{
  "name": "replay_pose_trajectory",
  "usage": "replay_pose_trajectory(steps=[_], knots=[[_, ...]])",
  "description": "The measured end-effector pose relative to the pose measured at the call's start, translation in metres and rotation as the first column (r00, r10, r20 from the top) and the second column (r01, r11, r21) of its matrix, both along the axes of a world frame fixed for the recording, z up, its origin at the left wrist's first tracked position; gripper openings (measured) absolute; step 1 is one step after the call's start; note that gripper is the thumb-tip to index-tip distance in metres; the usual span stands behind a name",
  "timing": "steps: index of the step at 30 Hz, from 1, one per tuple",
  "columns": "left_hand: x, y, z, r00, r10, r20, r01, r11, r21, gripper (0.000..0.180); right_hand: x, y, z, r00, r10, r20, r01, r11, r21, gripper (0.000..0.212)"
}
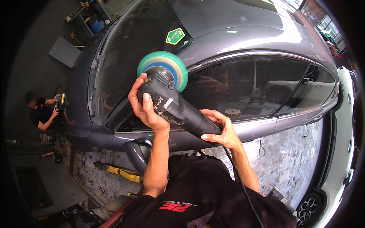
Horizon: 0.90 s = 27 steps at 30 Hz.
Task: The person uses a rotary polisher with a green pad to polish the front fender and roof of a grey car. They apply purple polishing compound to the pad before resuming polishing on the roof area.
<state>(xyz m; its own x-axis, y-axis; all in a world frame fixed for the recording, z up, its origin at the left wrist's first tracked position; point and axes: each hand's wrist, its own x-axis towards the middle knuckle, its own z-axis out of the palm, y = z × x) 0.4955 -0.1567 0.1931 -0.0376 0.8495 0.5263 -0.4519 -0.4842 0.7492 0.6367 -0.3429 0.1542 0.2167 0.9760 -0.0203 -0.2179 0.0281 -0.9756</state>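
Both my hands hold a black corded polisher [171, 100] slantwise in front of the car. Its round green foam pad [182, 72] faces the pillar between the windscreen and the side window; whether it touches the paint I cannot tell. My left hand [146, 106] is wrapped round the polisher's head, just below the pad. Farther back, my right hand [224, 133] grips the rear of the body, where the black cord [243, 186] comes out and runs down past my right forearm. The grey car [251, 131] spans the view, with its dark side window [243, 87] behind the tool.
A wing mirror [137, 154] juts out beside my left forearm. On the floor lies a yellow jack-like tool [123, 173]. At the far left a co-worker [43, 114] holds another polisher [61, 100] at the car's front. A white car [342, 140] stands at the right.
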Motion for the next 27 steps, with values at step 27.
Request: replay_pose_trajectory(steps=[27], knots=[[0.053, -0.010, 0.030, 0.993, -0.120, -0.007, 0.120, 0.990, 0.071, 0.040, 0.014, -0.033, 0.000, 0.978, -0.202, -0.051, 0.200, 0.979, -0.040, 0.087]])
